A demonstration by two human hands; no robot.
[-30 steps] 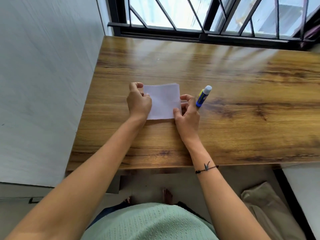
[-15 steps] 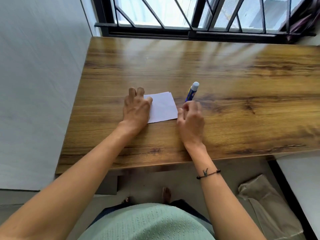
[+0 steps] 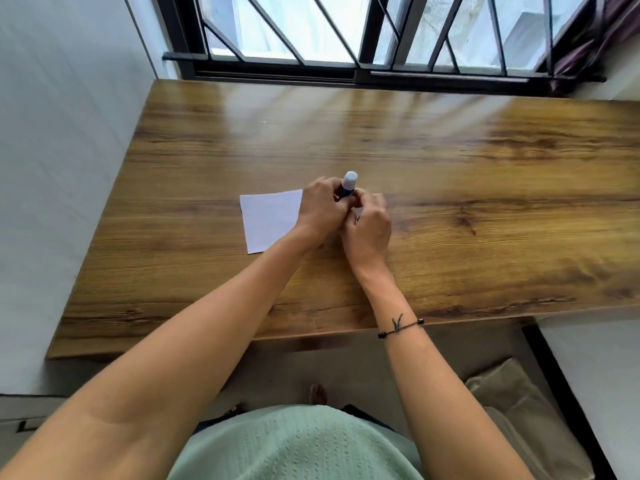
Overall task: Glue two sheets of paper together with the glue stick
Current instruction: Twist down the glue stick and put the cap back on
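1. Paper (image 3: pixel 268 220) lies flat on the wooden table (image 3: pixel 485 209), left of the table's middle and well back from the near edge; its near corner and left edge are bare, while its right part is covered by the left hand (image 3: pixel 320 211).
2. Whether this is one sheet or two stacked cannot be told.
3. A small white scrap of paper shows between the two hands, just beside the right hand (image 3: pixel 367 230).
4. The left hand is curled around the blue body of the glue stick (image 3: pixel 349 185), fingers closed on it, holding it nearly upright over the right edge of the paper.
5. The right hand meets the left at the lower part of the stick, its fingers bent inward; they seem to grip the stick's base, but the contact is hidden behind the knuckles.
6. Only the pale cap and a short stretch of blue show above the hands; the label is too blurred to read.
7. A thin cord bracelet (image 3: pixel 401 327) sits on the right wrist, over the table's near edge.
8. Bare wood spreads wide to the right and behind the hands, up to the window bars (image 3: pixel 381 36).
9. The wall (image 3: pixel 62 168) runs close along the table's left edge.
10. The table's right end is cut off by the frame.
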